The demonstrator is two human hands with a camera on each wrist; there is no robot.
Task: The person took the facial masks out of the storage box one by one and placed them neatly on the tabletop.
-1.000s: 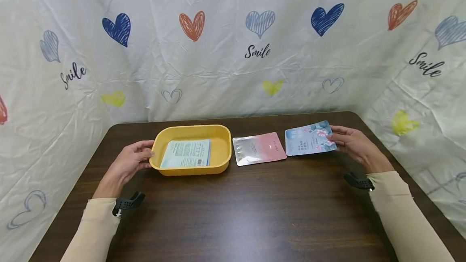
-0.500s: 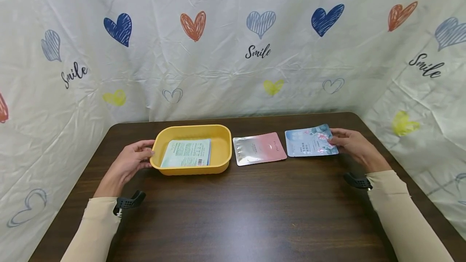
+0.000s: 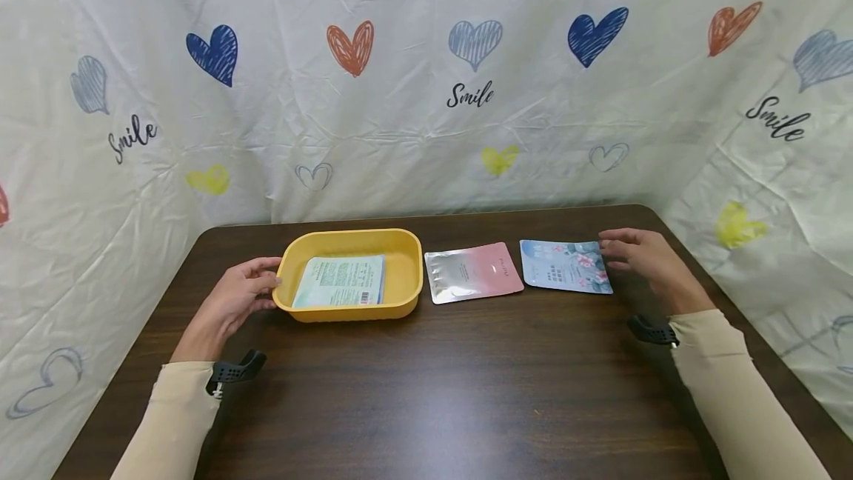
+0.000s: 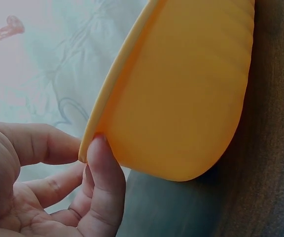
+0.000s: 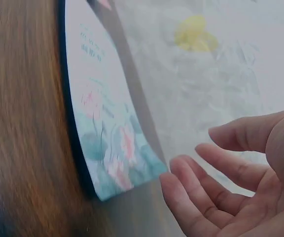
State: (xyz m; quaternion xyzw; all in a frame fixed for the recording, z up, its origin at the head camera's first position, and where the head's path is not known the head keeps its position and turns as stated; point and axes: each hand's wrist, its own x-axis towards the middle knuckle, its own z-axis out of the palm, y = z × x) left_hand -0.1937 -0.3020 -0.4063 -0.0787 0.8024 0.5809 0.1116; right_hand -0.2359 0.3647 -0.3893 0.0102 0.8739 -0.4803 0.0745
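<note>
Head view: the left hand [image 3: 233, 292] pinches the rim of a yellow basin [image 3: 360, 313] at its left end, with the thumb uppermost. The basin rests on the dark wooden surface [image 3: 440, 376], and inside it lies a pale green printed packet [image 3: 340, 280] with a barcode at its lower right corner and a strip of blue showing along its right edge. Just beside the basin, on its right, lies a packet in silver and pink [image 3: 474, 272]; next comes a light blue packet [image 3: 566, 267] printed with flowers. The right hand [image 3: 645, 258] is at that packet's right edge, its fingers extended and slightly bent. Behind the surface hangs a white cloth [image 3: 400, 135] printed with hearts and the word "Smile".

Left wrist view: the thumb presses the rim from one side, while a finger bears against the basin's outer wall from the other.

Right wrist view: the hand is loosely spread, with a gap between thumb and fingers, and it grips nothing. Its fingertips are right at a corner of the blue flowered packet; whether they touch it I cannot tell.
</note>
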